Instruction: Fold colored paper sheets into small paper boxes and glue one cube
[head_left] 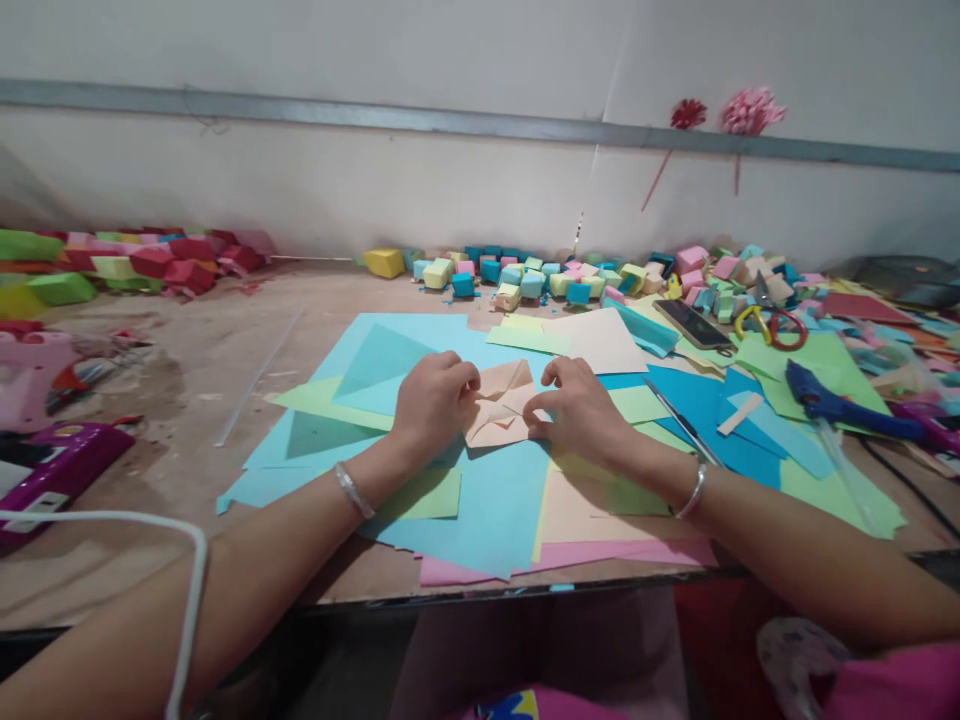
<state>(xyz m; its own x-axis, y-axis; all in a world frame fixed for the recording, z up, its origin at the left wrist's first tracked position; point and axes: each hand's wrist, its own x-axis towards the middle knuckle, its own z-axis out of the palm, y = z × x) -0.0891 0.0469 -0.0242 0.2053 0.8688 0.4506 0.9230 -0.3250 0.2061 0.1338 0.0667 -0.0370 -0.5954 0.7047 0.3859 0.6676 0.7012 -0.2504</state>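
Note:
A small peach sheet of paper (499,412), creased and partly folded with raised flaps, lies between my hands over light blue paper (480,510). My left hand (433,402) pinches its left edge with curled fingers. At its right side, my right hand (576,408) has bent fingers and thumb on the paper's edge. Pale green paper (337,402) lies left of my left hand. Right of my right hand is a slim metal blade or pen-like tool (684,422) on darker blue paper (750,440). Some fingertips are hidden.
Small folded paper blocks (532,280) line the wall, with red and green ones (187,270) at left. Scissors (772,325), a phone (691,325) and a blue glue gun (847,402) lie at right. A purple device (75,470) and white cable (196,570) are at left.

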